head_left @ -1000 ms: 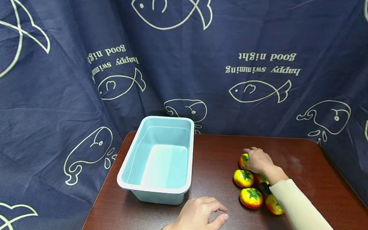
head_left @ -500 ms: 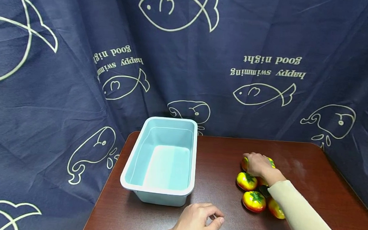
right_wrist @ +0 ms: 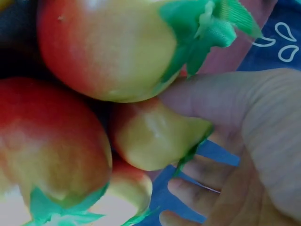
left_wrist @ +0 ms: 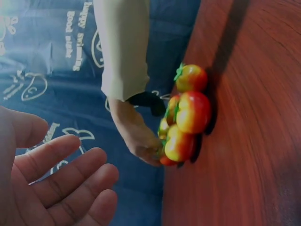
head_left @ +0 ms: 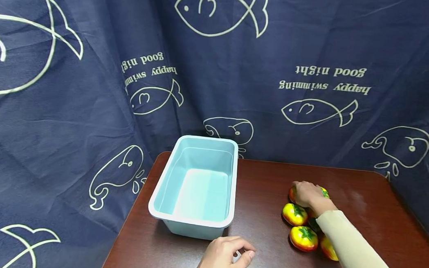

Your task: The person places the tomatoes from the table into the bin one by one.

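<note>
Several toy tomatoes, red and yellow with green leafy tops, lie bunched on the right side of the table. My right hand (head_left: 309, 195) reaches over the far end of the bunch, palm down. Its thumb and fingers lie around one toy tomato (right_wrist: 153, 136), seen in the right wrist view between the thumb and the other fingers. Two nearer ones, a tomato (head_left: 295, 214) and another tomato (head_left: 304, 238), lie just in front of the hand. My left hand (head_left: 222, 259) hovers at the front of the table, fingers relaxed and holding nothing.
A light blue plastic bin (head_left: 190, 221) stands on the left of the brown table (head_left: 263, 182), just beyond my left hand. A dark blue cloth (head_left: 240, 70) with fish drawings hangs behind the table. My right sleeve (head_left: 355, 249) passes over the near tomatoes.
My right hand has shifted slightly left over the far tomato, uncovering another one behind it. My left thumb and index finger have drawn closer together. The head view has turned left.
</note>
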A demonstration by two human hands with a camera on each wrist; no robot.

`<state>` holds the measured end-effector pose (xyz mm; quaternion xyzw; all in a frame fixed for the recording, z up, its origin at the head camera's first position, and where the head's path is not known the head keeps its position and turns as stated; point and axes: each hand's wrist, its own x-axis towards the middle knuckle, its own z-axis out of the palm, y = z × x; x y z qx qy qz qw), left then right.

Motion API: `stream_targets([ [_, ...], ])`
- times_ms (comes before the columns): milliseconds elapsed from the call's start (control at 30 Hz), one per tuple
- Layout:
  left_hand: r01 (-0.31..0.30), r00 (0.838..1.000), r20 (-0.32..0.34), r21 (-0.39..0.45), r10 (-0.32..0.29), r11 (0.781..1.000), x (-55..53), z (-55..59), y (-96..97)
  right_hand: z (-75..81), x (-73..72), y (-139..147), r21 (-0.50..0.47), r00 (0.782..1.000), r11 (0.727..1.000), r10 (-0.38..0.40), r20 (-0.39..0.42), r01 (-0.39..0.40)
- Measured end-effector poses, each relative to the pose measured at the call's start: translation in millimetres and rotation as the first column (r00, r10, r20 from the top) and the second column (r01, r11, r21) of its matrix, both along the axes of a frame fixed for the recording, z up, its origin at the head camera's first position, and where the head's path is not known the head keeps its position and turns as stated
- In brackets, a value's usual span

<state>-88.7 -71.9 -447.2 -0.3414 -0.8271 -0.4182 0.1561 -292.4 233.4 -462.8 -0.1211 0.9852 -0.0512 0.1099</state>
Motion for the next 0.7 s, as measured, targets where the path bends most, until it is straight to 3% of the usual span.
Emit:
stream_targets([
  [267,-0.036,0.998,0.052,0.066,0.032,0.997,3.2,-0.1,-13.2,-2.4,-4.7,2,0.008,0.999,0.999,-0.043,0.026,0.043],
  [433,-0.028,1.0,0.002,0.158,0.028,0.987,5.7,7.1,-20.5,-1.9,-5.6,3,0.003,0.998,0.998,-0.06,0.012,0.059],
  [600,-0.054,0.996,-0.053,0.191,0.066,0.98,5.5,17.5,-28.9,-2.9,-10.7,4,-0.09,0.996,0.994,-0.073,-0.057,0.068],
  [700,-0.101,0.994,-0.01,0.22,0.106,0.97,5.6,23.2,-36.5,0.9,-13.3,1,-0.171,0.99,0.984,-0.071,-0.123,0.05],
])
